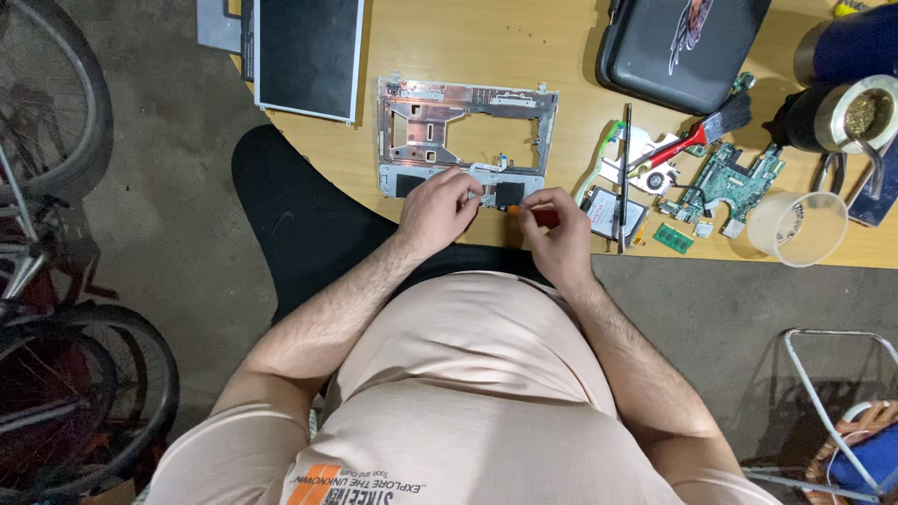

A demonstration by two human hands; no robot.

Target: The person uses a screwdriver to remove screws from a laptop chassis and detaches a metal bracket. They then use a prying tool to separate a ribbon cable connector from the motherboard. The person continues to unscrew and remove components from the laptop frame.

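Wooden desk (440, 56) in a garage-like room with bicycle wheels at the left is carrying a stripped laptop frame (466, 136), lying flat with its long axis running left to right across the near edge, directly ahead of the person. Left hand (438, 208) is resting curled on the frame's front strip, fingers pressing down rather than spread, while the right hand (558, 229) is pinching an orange-handled screwdriver (535, 215) just beside it, tip pointing left toward the frame. Both hands are sitting equally near, the right slightly off the frame's right end.
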